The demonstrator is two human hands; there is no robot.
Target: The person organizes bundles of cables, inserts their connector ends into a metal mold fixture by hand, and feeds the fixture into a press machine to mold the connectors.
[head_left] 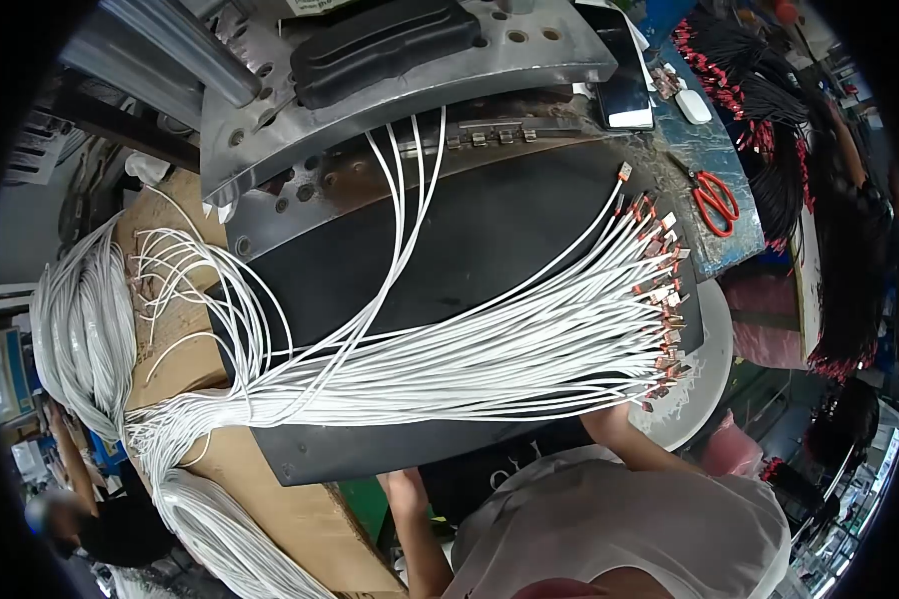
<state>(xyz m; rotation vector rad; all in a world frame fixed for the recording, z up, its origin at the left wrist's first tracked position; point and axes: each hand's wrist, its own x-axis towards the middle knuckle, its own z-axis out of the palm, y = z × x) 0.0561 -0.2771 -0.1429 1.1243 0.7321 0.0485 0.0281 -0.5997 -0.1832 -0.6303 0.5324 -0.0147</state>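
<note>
A large bundle of white cables (449, 349) lies fanned across a black mat (479, 235), its connector ends with orange-red parts at the right. A few cables run up beneath the metal machine plate (529, 45). My left hand (402, 487) is at the mat's front edge, below the cables, its fingers hidden by the edge. My right hand (609, 424) is at the front right edge near the connectors, its fingers hidden beneath the mat and cables. What either hand holds, if anything, cannot be seen.
Red-handled scissors (714, 203) and a phone (624, 95) lie at the upper right. A round pale tray (714, 349) stands right of the mat. Coiled white cables (85, 329) hang at the left beside cardboard (300, 519). Another person (120, 524) is at the lower left.
</note>
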